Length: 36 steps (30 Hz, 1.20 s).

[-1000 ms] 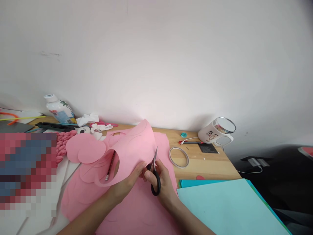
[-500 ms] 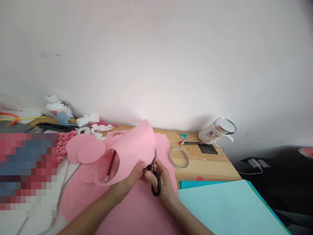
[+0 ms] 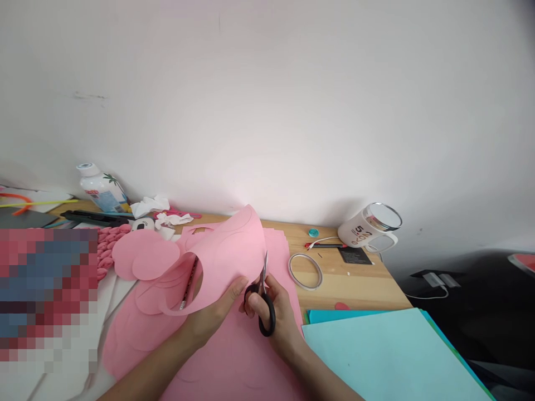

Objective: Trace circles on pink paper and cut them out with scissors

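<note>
A curved pink sheet [image 3: 234, 245] with an oval hole is pinched in my left hand [image 3: 223, 303], thumb on top and the other fingers hidden beneath. My right hand [image 3: 276, 312] is closed on black-handled scissors [image 3: 266, 320], whose blades point up at the sheet's right edge. More pink paper [image 3: 234, 356] lies under both hands. Cut pink rounded pieces [image 3: 154, 256] rest to the left, and a patterned pencil [image 3: 190, 281] shows through the oval hole.
Light blue sheets [image 3: 388, 351] lie at the right front. Behind them are a roll of tape [image 3: 305, 272], a white mug [image 3: 368, 225] and a black card [image 3: 354, 255]. A white bottle [image 3: 102, 189] and crumpled tissues [image 3: 149, 206] stand at the back left.
The scissor blades look slightly closer together at the sheet's edge. Both hands have stayed almost in place, and the view has shifted very slightly.
</note>
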Each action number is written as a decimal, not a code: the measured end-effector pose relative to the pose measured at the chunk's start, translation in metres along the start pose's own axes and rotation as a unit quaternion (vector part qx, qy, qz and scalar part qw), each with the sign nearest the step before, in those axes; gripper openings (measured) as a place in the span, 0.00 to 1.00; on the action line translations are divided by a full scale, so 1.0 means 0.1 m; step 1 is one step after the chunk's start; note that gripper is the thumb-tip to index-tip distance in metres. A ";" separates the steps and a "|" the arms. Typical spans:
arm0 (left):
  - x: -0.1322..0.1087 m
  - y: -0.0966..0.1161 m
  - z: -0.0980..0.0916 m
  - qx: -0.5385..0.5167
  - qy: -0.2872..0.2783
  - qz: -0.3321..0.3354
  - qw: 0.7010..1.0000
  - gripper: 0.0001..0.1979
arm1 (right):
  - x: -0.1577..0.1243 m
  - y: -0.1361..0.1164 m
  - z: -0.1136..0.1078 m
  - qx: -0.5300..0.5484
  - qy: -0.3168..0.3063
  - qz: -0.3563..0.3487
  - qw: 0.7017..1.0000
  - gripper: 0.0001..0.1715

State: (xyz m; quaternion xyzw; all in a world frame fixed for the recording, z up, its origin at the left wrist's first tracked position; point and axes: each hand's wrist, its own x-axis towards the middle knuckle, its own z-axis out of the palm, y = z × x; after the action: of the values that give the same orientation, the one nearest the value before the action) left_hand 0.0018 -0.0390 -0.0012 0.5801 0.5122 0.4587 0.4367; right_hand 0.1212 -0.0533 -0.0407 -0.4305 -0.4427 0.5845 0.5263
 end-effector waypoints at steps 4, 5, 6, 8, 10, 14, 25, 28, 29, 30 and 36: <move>0.01 0.02 -0.01 -0.022 -0.025 -0.002 0.999 0.16 | 0.01 0.01 0.00 0.007 0.005 0.005 1.000 0.13; 0.01 0.02 -0.02 -0.026 -0.030 -0.005 0.999 0.16 | 0.01 0.02 -0.01 0.010 0.005 0.006 1.000 0.12; 0.02 0.01 -0.02 -0.026 -0.028 -0.008 0.999 0.15 | 0.01 0.03 -0.01 0.012 0.005 0.005 1.000 0.12; 0.02 0.00 -0.02 -0.021 -0.017 -0.009 1.000 0.13 | 0.01 0.04 -0.01 0.013 0.004 0.005 1.000 0.12; 0.02 0.00 -0.02 -0.019 -0.018 -0.009 1.000 0.15 | 0.01 0.05 -0.01 0.013 0.002 0.003 1.000 0.11; 0.02 0.01 -0.02 -0.026 -0.022 -0.004 0.999 0.17 | 0.00 0.04 -0.01 0.017 0.004 0.009 1.000 0.10; 0.05 -0.18 -0.06 -0.026 -0.010 0.004 1.000 0.12 | 0.01 0.04 -0.01 0.010 0.003 0.013 1.000 0.09; 0.05 -0.19 -0.06 -0.024 0.021 0.003 0.999 0.11 | 0.00 0.04 -0.01 0.015 0.004 0.015 1.000 0.09; 0.05 -0.21 -0.05 -0.016 0.039 0.006 0.999 0.11 | 0.00 0.05 -0.01 0.017 0.002 0.016 1.000 0.09; 0.05 -0.23 -0.05 -0.005 0.057 0.012 0.998 0.11 | 0.00 0.05 -0.01 0.017 0.002 0.017 1.000 0.09; 0.08 -0.30 -0.06 0.010 0.085 0.047 0.995 0.11 | 0.00 0.06 0.01 0.006 0.006 0.029 1.000 0.09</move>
State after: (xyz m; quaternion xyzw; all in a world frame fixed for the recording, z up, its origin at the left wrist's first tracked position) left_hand -0.0096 -0.0283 -0.0289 0.5669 0.5244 0.5214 0.3630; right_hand 0.1192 -0.0534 -0.0458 -0.4437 -0.4228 0.5999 0.5143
